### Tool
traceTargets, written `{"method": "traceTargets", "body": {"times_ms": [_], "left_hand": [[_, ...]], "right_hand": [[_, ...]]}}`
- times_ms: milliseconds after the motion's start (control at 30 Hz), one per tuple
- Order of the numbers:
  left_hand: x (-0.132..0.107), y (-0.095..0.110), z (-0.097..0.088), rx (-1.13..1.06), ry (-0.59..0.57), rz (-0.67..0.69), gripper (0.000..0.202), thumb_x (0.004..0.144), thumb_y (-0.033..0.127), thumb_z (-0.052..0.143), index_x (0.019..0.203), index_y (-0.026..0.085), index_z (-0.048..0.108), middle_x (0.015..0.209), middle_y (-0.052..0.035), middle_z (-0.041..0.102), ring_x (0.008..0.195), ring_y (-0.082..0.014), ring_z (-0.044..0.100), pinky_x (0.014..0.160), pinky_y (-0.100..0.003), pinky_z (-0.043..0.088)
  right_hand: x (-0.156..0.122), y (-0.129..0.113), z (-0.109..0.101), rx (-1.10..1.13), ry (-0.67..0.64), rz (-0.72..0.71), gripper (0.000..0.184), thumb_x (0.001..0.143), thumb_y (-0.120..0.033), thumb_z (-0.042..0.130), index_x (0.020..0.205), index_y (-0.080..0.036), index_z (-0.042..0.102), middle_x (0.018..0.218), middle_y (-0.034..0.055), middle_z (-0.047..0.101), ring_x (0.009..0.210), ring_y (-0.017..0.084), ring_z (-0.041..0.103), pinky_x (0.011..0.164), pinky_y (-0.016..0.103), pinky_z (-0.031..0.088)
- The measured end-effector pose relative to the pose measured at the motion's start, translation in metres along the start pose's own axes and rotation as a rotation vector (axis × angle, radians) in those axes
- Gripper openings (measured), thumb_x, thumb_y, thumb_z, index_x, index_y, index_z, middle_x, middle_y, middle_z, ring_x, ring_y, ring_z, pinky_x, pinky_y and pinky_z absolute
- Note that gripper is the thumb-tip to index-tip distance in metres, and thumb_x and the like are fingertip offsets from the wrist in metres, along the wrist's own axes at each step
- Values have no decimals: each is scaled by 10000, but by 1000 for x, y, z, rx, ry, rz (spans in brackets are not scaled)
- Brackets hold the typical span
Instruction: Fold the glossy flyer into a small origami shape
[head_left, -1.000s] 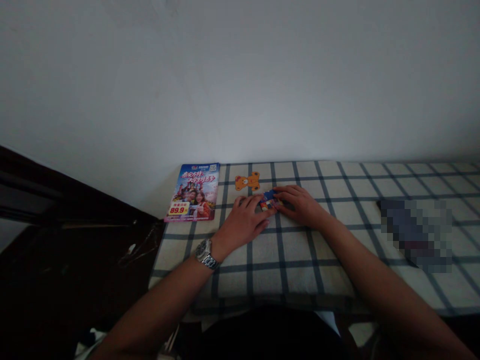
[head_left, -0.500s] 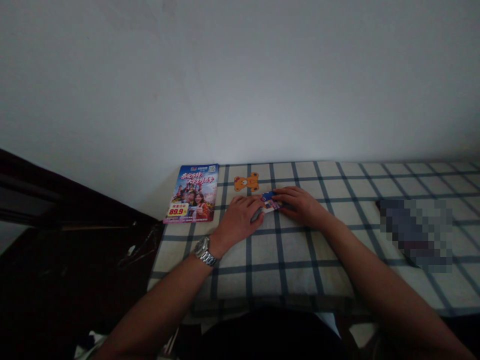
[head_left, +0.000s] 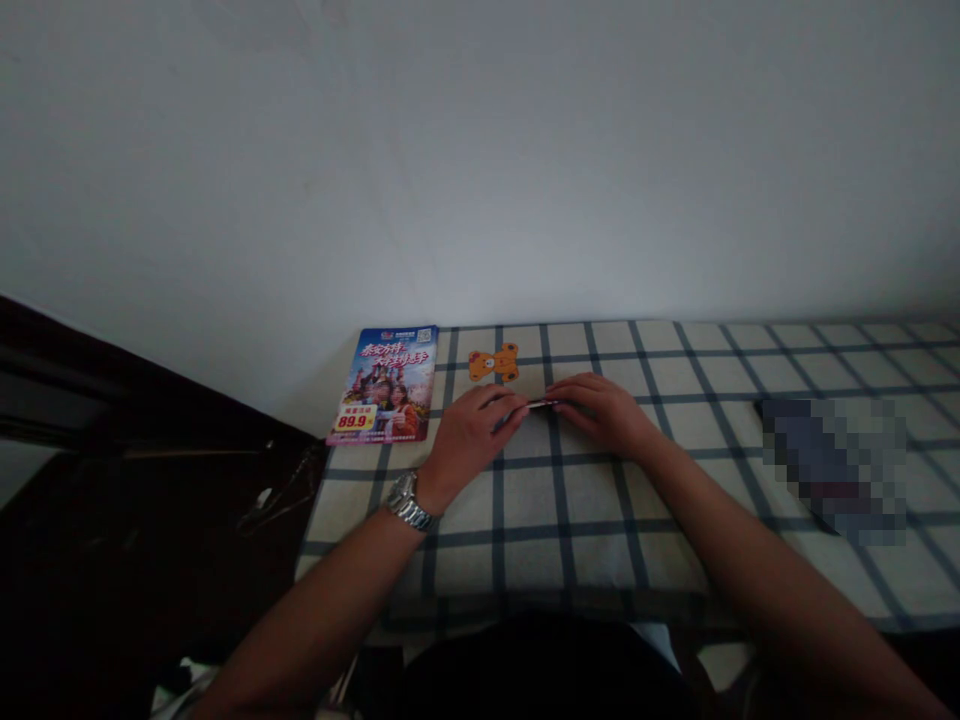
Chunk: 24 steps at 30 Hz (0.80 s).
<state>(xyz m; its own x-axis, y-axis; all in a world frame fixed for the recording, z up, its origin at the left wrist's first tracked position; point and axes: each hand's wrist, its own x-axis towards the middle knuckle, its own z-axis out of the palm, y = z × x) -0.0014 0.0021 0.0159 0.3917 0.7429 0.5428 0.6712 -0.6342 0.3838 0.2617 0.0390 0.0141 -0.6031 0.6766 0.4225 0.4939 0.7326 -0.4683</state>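
Note:
A small folded flyer [head_left: 540, 404] is pinched between both hands just above or on the checked tablecloth, and I see it almost edge-on as a thin strip. My left hand [head_left: 480, 428], with a metal watch [head_left: 410, 502] at the wrist, grips its left end between thumb and fingers. On the other side my right hand [head_left: 600, 412] holds the right end the same way. The fingers hide much of the flyer. Just beyond my left hand lies a flat brown bear cutout [head_left: 493, 363].
Flat flyers with a blue and pink print [head_left: 386, 385] lie at the table's left edge. A dark, pixelated object [head_left: 825, 470] rests to the right on the checked tablecloth [head_left: 525, 540]. The white wall [head_left: 525, 160] stands along the back edge.
The flyer's printed blue face was showing flat between my hands; now it is turned up on edge. My left fingers have shifted from lying over it to pinching its end.

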Motion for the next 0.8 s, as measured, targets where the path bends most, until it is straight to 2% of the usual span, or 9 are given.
{"method": "traceTargets", "body": {"times_ms": [133,367,600,800], "left_hand": [[2,7,-6,-85,37,-50,188,1062,332,586,1096,224,737,1018,-36,722,953,-177,690,844,-305,550],[3,9,-5,-259,-13,-149,201,1056,332,580,972,208,714,891,-15,707,829,-155,671,778,-276,511],[3,4,-1,-350,-55,-219,231,1048,370,583,953,207,715,865,-8,712,805,-156,662,767,-276,492],[3,3,2,-382,-82,-316,303,1058,424,539,941,198,705,867,-15,725,811,-173,669,763,-288,491]], "right_hand": [[0,-9,-2,130,-8,51,220,1058,-355,553,1112,-232,727,1068,91,767,1017,247,712,925,390,568],[-1,-19,-3,313,-47,198,267,1062,-409,526,1117,-207,691,975,64,752,853,203,694,788,312,525],[-3,-18,0,445,-78,273,351,1067,-483,496,956,-199,670,810,18,671,732,166,614,696,280,470],[-1,-16,4,491,-96,328,407,1058,-520,493,872,-197,656,758,8,635,702,166,576,669,288,443]]}}
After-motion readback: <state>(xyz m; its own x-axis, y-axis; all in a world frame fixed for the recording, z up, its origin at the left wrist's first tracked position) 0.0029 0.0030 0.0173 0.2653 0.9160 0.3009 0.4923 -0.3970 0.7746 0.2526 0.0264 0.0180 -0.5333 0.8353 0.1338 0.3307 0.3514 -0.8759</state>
